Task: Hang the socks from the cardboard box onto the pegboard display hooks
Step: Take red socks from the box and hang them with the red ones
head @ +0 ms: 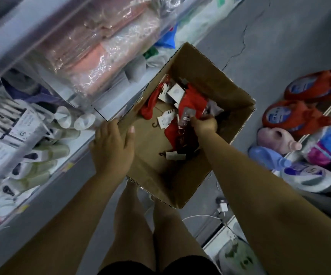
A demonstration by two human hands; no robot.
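Socks (194, 100) snag by their hanger hooks (155, 124), so lift slowly with your right grip (204, 124) pinching the maroon pair (188, 138) while your left grip (111, 144) clasps the cardboard box (230, 92).

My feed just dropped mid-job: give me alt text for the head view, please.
The right hand reaches into the open cardboard box and pinches a tagged sock among red socks. The left hand grips the box's left wall. Stocked shelves stand either side.
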